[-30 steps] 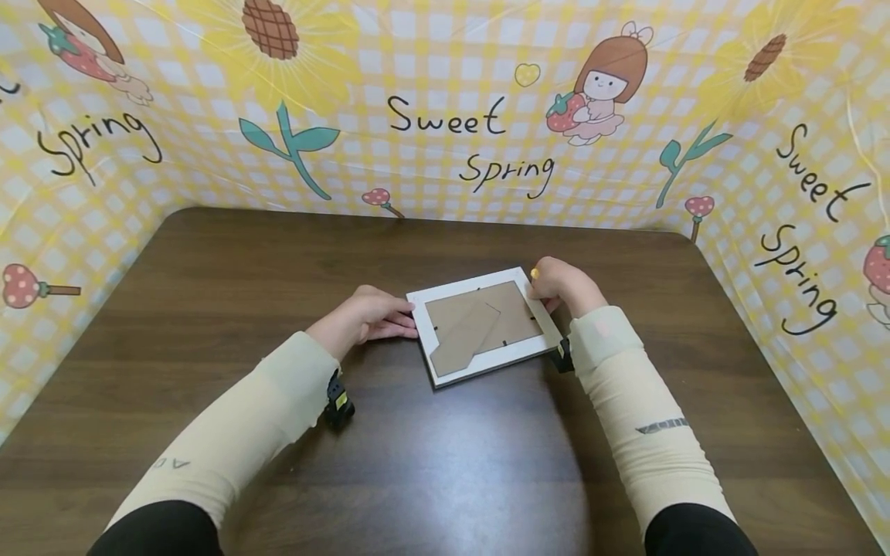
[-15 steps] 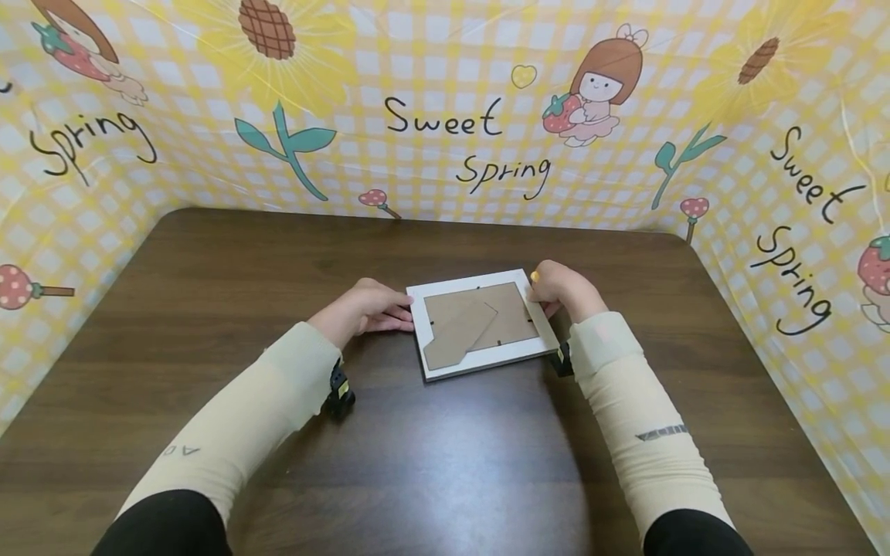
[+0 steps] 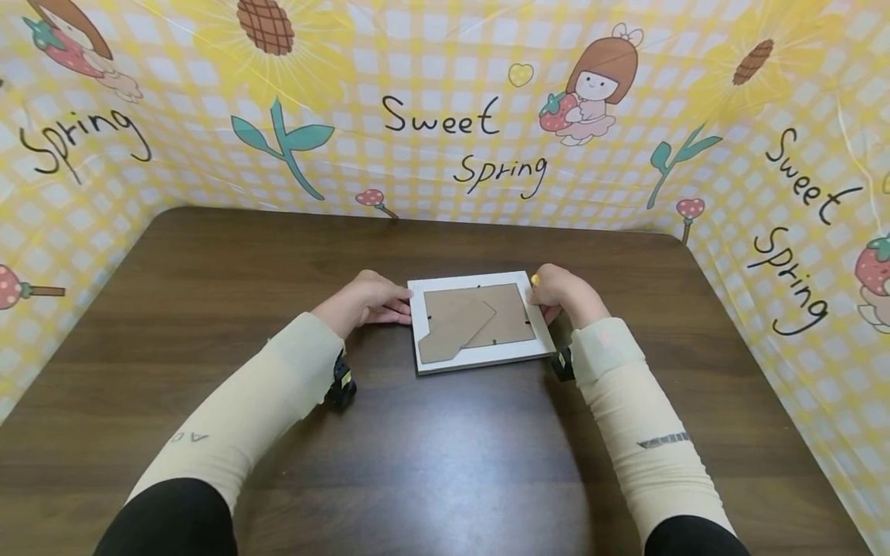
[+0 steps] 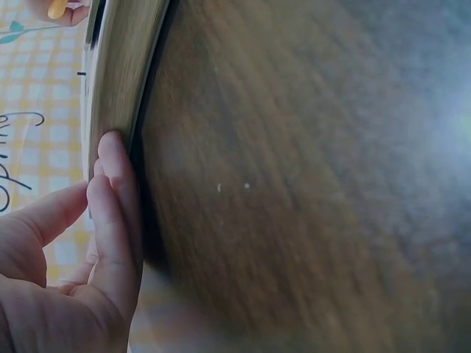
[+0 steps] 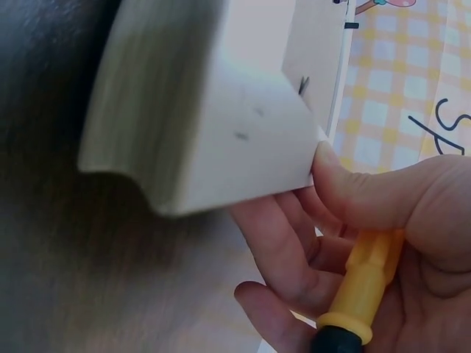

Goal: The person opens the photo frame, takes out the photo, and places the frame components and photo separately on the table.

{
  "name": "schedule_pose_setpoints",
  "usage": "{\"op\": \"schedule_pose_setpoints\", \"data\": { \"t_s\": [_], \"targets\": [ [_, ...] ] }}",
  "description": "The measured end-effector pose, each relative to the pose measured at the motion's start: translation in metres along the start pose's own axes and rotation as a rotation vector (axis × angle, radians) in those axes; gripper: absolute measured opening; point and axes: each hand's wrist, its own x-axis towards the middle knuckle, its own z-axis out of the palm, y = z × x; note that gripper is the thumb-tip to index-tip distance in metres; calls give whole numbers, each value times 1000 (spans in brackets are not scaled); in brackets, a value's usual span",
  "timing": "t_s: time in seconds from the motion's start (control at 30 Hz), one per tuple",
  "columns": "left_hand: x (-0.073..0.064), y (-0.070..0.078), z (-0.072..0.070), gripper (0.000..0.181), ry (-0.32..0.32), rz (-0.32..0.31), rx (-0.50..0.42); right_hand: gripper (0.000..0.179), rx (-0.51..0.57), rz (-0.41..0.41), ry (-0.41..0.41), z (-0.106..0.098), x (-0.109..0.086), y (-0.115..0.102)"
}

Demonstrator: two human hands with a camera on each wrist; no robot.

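Picture frame (image 3: 480,332) lies squarer to the far edge of the table (image 3: 480,455) than a second ago, near left corner shifted left and away from the person. Back side up, mid-table, brown stand leg (image 3: 448,332) showing; flat or slightly raised, can't tell from here. Left hand (image 3: 370,298) pinches its left edge, thumb against fingers. Right hand (image 3: 562,292) grips the right edge, fingers curled (yellow tool handle (image 5: 366,281) tucked in that same palm). Yellow checked cloth (image 3: 417,174) behind, lettered "Sweet Spring".
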Motion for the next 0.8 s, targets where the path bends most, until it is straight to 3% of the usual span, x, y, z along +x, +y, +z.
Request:
{"op": "schedule_pose_setpoints", "data": {
  "t_s": [0.8],
  "targets": [
    [3,7,8,42,63,39,98,19,47,-25,-36,6,-23,13]
  ]
}}
